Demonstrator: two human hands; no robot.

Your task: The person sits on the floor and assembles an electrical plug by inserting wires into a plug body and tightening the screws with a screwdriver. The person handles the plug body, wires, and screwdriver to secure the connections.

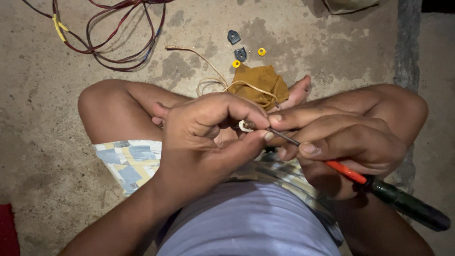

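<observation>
My left hand (208, 135) pinches a small white and brown part (246, 125) between thumb and fingers, above my crossed legs. My right hand (341, 142) grips a screwdriver (379, 187) with an orange shaft collar and a dark green handle. Its thin metal tip (282, 136) meets the small part. A pale cream cable (208, 64) runs from behind my left hand up across the floor.
I sit cross-legged on a bare concrete floor (42, 118). A mustard cloth (260, 83) lies by my foot. Two dark plastic pieces (233, 37) and two yellow rings (261, 51) lie beyond it. A loop of red and dark wires (118, 42) lies at upper left.
</observation>
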